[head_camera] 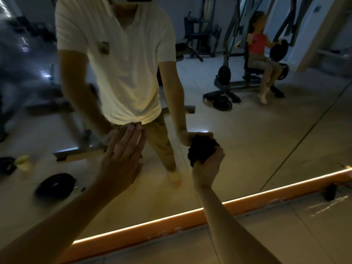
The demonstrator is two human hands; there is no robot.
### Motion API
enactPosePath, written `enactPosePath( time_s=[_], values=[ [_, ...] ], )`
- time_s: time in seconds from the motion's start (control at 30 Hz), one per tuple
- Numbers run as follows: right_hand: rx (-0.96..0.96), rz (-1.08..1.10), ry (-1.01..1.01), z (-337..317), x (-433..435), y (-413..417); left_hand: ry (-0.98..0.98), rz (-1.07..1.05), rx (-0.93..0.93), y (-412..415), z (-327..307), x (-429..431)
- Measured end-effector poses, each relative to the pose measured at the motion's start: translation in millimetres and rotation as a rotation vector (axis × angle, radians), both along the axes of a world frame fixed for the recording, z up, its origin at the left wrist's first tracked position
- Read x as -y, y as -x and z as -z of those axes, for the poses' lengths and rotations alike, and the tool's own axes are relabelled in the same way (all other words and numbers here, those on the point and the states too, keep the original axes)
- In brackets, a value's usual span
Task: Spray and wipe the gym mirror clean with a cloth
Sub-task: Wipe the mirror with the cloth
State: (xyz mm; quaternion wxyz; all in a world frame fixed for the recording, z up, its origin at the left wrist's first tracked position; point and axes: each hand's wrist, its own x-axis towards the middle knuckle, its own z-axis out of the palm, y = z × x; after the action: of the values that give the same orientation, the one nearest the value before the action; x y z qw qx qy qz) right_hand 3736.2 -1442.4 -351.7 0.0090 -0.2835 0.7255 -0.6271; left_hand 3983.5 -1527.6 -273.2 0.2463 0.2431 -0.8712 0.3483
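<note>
Our L hand [122,159] lies flat on the mirror [257,141], fingers straight & close together, tips meeting their own reflection. Further right, our R hand [207,168] grips a bunched black cloth [202,149], pressed to the mirror low down, above its lit orange base strip [171,221].

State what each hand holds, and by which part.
The right hand grips the dark bunched-up cloth by its lower end. The left hand, fingers straight, holds nothing.
</note>
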Motion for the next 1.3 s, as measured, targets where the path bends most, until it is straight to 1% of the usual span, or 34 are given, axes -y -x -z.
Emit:
enactPosePath(
  time_s=[0.07, 0.13, 0.2, 0.27, 0.37, 0.43, 0.47, 0.53, 0.63, 0.7, 0.73, 0.77, 0.8, 0.9, 0.97, 1.0, 1.03, 1.07, 1.13, 1.2, 1.23, 1.3],
  values=[
    [-0.02, -0.063, 0.047, -10.1, 7.1, -50.1, -0.039, 0.042, -0.022, -12.0, -9.4, -2.8],
    [-0.034, -0.15, 0.075, -16.3, 16.2, -98.4, -0.062, 0.072, -0.098, -31.1, -21.2, -3.7],
    [-0.066, -0.277, 0.06, -19.0, 25.8, -140.5, -0.062, 0.078, -0.174, -53.3, -31.5, -2.2],
    [-0.191, -0.428, 0.042, -23.0, 33.4, -175.8, -0.042, 0.06, -0.243, -77.7, -41.3, -0.2],
    [-0.511, -0.55, 0.026, -40.8, 35.4, -197.5, -0.01, -0.014, -0.314, -109.4, -52.0, 4.1],
    [-0.607, -0.53, 0.045, -55.6, 35.3, -183.3, -0.002, -0.052, -0.354, -126.8, -60.4, 10.2],
    [-0.603, -0.495, 0.057, -66.1, 34.5, -171.2, 0.009, -0.065, -0.369, -134.4, -65.7, 13.2],
    [-0.522, -0.408, 0.097, -92.6, 31.7, -142.9, 0.027, -0.105, -0.397, -148.5, -74.9, 22.2],
    [-0.406, -0.138, 0.152, -139.8, 28.2, -106.3, -0.012, -0.174, -0.4, -157.8, -81.9, 33.4],
    [-0.327, -0.016, 0.155, -163.4, 31.2, -100.4, -0.045, -0.195, -0.396, -159.2, -82.0, 36.6],
    [-0.316, 0.007, 0.143, -169.6, 33.6, -107.6, -0.045, -0.187, -0.395, -159.1, -81.7, 37.2],
    [-0.338, 0.001, 0.126, -171.1, 36.1, -123.1, -0.038, -0.173, -0.388, -159.2, -81.2, 38.0],
    [-0.399, -0.031, 0.119, -166.7, 39.6, -142.2, -0.032, -0.16, -0.378, -160.0, -81.3, 38.2],
    [-0.656, -0.17, 0.088, -134.7, 53.3, -202.5, -0.039, -0.139, -0.352, -166.1, -82.8, 37.3],
    [-0.729, -0.322, -0.058, -112.4, 61.4, -231.1, -0.041, -0.125, -0.332, -173.4, -86.4, 36.8],
    [-0.768, -0.432, -0.15, -103.8, 60.1, -240.1, -0.035, -0.119, -0.317, -177.0, -88.5, 36.5],
    [-0.874, -0.521, -0.177, -92.0, 58.5, -245.5, -0.024, -0.114, -0.301, -180.4, -90.7, 36.3],
    [-1.002, -0.561, -0.218, -81.0, 54.8, -249.2, -0.02, -0.112, -0.287, -183.0, -92.6, 35.9],
    [-1.149, -0.606, -0.226, -59.0, 55.3, -234.7, -0.043, -0.123, -0.269, -184.5, -94.8, 34.6],
    [-1.223, -0.554, -0.17, -64.3, 57.5, -211.3, -0.069, -0.157, -0.27, -181.3, -95.9, 31.8],
    [-1.218, -0.51, -0.158, -80.2, 55.5, -199.9, -0.08, -0.17, -0.276, -179.4, -96.8, 29.9],
    [-1.097, -0.365, -0.103, -121.2, 48.6, -177.6, -0.105, -0.175, -0.283, -177.1, -99.0, 26.7]
  ],
)
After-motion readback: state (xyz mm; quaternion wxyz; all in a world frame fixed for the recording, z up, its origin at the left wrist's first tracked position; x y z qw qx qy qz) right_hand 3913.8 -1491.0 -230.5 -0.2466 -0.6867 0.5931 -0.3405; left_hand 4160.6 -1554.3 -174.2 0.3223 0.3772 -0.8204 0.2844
